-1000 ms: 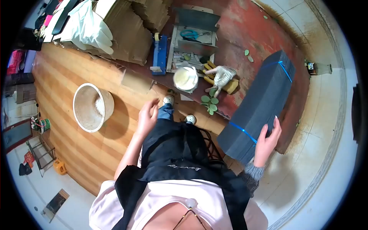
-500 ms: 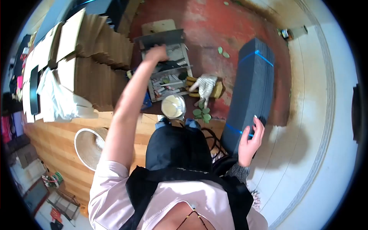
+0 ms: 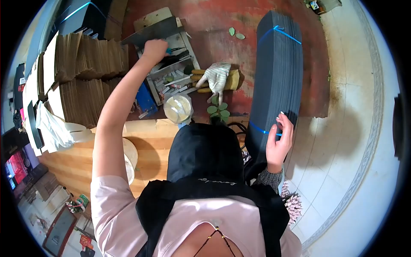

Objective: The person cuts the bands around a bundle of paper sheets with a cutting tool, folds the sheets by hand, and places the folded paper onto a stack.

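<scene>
My left hand [image 3: 155, 50] is closed over the upper part of a grey compartment tray [image 3: 191, 47]. A small teal-handled tool [image 3: 169, 51] sticks out by its fingers; most of it is hidden. Dark tools [image 3: 177, 57] lie beside it, and the tray's lower compartment holds small labelled pieces [image 3: 170, 80]. My right hand [image 3: 280, 141] rests with fingers apart on a long stack of dark grey sheets [image 3: 278, 73], near the lower of its blue straps [image 3: 260, 130].
A striped white glove [image 3: 217, 77] lies over a yellow one [image 3: 233, 80], with a leafy sprig [image 3: 218, 112] below. A lidded tub [image 3: 178, 109] stands at the table's front edge. Stacked brown cardboard [image 3: 85, 96] fills the left. A white bin [image 3: 130, 160] is on the floor.
The view has shifted. My left hand has closed at the tray, and a teal handle now shows by its fingers. My right hand stays on the strapped stack.
</scene>
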Tool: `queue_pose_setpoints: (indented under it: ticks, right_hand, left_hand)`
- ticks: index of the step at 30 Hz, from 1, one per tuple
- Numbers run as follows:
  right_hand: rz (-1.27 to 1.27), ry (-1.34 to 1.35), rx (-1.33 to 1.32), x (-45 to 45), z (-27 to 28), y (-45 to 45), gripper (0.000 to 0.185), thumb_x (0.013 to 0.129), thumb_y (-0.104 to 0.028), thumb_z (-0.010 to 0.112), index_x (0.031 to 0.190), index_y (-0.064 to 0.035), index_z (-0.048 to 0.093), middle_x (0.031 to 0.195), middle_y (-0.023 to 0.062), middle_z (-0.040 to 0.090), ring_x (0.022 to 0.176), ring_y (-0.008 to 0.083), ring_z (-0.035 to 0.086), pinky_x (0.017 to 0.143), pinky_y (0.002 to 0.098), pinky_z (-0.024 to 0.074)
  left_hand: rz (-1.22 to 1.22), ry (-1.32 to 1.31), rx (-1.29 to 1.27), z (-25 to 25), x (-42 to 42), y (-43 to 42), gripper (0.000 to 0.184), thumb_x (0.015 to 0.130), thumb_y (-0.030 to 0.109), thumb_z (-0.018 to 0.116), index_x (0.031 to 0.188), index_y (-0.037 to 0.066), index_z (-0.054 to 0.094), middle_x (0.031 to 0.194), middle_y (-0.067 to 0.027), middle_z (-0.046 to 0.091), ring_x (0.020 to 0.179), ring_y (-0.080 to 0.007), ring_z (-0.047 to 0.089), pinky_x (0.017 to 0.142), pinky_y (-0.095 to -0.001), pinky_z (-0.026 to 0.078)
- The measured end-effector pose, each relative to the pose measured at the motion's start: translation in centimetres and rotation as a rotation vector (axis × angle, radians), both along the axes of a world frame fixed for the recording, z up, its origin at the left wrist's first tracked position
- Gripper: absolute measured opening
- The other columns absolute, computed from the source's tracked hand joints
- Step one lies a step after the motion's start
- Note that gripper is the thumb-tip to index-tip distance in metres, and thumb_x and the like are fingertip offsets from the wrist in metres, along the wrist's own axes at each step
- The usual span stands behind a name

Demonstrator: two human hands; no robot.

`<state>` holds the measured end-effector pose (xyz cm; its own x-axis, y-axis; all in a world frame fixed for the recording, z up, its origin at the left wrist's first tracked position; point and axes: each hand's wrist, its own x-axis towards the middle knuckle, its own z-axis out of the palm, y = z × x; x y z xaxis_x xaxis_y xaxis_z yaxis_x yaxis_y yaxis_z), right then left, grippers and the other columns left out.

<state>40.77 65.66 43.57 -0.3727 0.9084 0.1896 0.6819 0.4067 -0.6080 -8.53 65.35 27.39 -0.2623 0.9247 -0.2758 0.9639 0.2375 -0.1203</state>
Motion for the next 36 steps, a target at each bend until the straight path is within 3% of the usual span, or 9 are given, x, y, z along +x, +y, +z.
queue_pose_setpoints:
  ticks: [9,11,16,21,25,29,30,32,36]
  right_hand:
    - [0.010,0.031,-0.037,0.8,0.5,-1.2,0.038,0.094,0.005,0.060,0.132,0.0003,0.058,0.119,0.0166,0.067,0.104,0.0275,0.068,0.094,0.0372,0.0543]
    - [0.032,0.057,0.055,1.1,0.8,-1.6,0.037,0.093,0.006,0.061,0.129,0.0005,0.060,0.118,0.0165,0.068,0.103,0.0278,0.068,0.092,0.0371,0.0544]
    - [-0.014,0.162,0.158,0.6,2.1,-2.9,0.039,0.095,0.005,0.059,0.133,0.0008,0.060,0.125,0.0160,0.066,0.108,0.0282,0.067,0.091,0.0365,0.0552]
    - [0.064,0.547,-0.221,-0.7,2.6,-5.2,0.053,0.099,-0.004,0.057,0.149,0.0022,0.041,0.150,0.0203,0.047,0.126,0.0299,0.058,0.104,0.0378,0.0477]
    - [0.314,0.622,-0.380,1.2,-0.3,-7.4,0.044,0.100,-0.001,0.050,0.143,0.0021,0.044,0.137,0.0198,0.052,0.123,0.0321,0.057,0.105,0.0364,0.0446]
    - [0.261,0.581,-0.603,4.2,0.0,-7.7,0.029,0.099,-0.002,0.058,0.127,0.0031,0.051,0.112,0.0191,0.054,0.101,0.0354,0.060,0.088,0.0380,0.0493]
    - [0.266,0.588,-0.605,5.3,-0.1,-7.2,0.029,0.099,-0.002,0.058,0.127,0.0031,0.051,0.112,0.0191,0.054,0.101,0.0354,0.060,0.088,0.0380,0.0493]
    - [0.198,0.099,-0.215,7.4,-0.3,-5.9,0.030,0.097,-0.006,0.064,0.123,0.0007,0.051,0.104,0.0159,0.053,0.090,0.0313,0.057,0.081,0.0388,0.0488]
    - [0.110,0.262,-0.115,10.7,-0.7,-4.4,0.045,0.085,-0.001,0.076,0.122,0.0006,0.051,0.099,0.0165,0.053,0.082,0.0306,0.058,0.072,0.0394,0.0489]
  left_hand:
    - [-0.169,0.205,0.496,12.0,3.1,-2.6,0.018,0.082,0.026,0.080,0.093,0.012,0.074,0.093,-0.0023,0.067,0.092,-0.0244,0.069,0.074,-0.0366,0.058]
    - [-0.208,0.084,0.849,16.9,5.7,-3.7,0.017,0.085,0.023,0.080,0.094,0.010,0.075,0.093,-0.0013,0.069,0.088,-0.0243,0.069,0.071,-0.0364,0.057]
    - [-0.143,-0.408,0.983,24.3,15.3,-5.8,0.020,0.086,0.022,0.082,0.090,0.006,0.073,0.085,-0.0035,0.068,0.074,-0.0228,0.066,0.063,-0.0324,0.052]
    - [-0.281,-0.994,0.932,21.2,27.1,-7.3,0.023,0.081,0.016,0.082,0.091,0.001,0.068,0.098,-0.0120,0.065,0.084,-0.0306,0.065,0.072,-0.0398,0.052]
    - [-0.469,-0.943,0.991,17.7,33.3,-9.6,0.025,0.081,0.017,0.081,0.098,0.003,0.069,0.110,-0.0135,0.069,0.094,-0.0324,0.068,0.078,-0.0411,0.055]
    - [-0.194,-1.303,0.946,15.9,38.3,-10.7,0.032,0.096,0.013,0.067,0.122,-0.005,0.063,0.126,-0.0234,0.067,0.112,-0.0373,0.066,0.097,-0.0450,0.053]
    - [-0.017,-1.426,0.788,16.1,39.8,-11.0,0.034,0.107,0.015,0.053,0.133,-0.006,0.056,0.131,-0.0238,0.065,0.118,-0.0340,0.064,0.105,-0.0437,0.048]
    - [0.128,-1.632,0.631,16.2,42.2,-10.4,0.037,0.112,0.020,0.041,0.140,-0.004,0.049,0.134,-0.0180,0.063,0.124,-0.0262,0.060,0.110,-0.0394,0.043]
    - [0.373,-1.708,0.703,14.8,47.4,-9.7,0.037,0.113,0.021,0.038,0.140,-0.002,0.048,0.128,-0.0128,0.062,0.115,-0.0196,0.058,0.105,-0.0350,0.043]
